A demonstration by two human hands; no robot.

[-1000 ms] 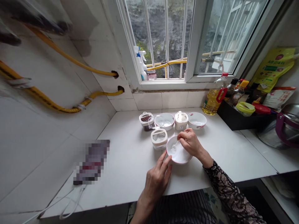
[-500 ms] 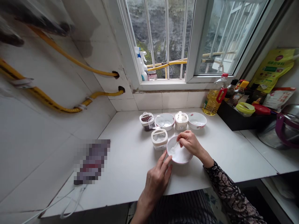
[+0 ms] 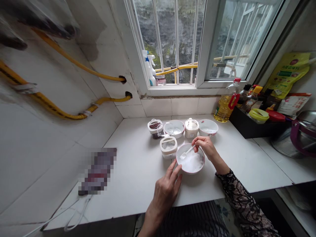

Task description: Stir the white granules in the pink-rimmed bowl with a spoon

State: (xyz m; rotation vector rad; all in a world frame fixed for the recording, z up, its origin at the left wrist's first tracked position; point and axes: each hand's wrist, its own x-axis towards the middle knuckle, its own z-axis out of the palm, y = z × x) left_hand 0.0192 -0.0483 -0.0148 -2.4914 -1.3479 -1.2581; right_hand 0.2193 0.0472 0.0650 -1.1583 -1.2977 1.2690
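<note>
Bowl (image 3: 190, 160) of white grains sits on the tabletop (image 3: 138, 171) just in front of the person, near the front edge, likely so both hands can work over it. From the head view, the left hand (image 3: 166, 189) lies against its near-left rim, fingers spread and loosely open, seemingly steadying it without gripping. The right hand (image 3: 206, 147) is over the far-right rim, fingers pinched shut on the handle of a small white spoon (image 3: 186, 152) whose tip dips toward the grains. Behind the bowl stand a lidded jar (image 3: 168, 147), two more jars and two empty bowls in a row.
</note>
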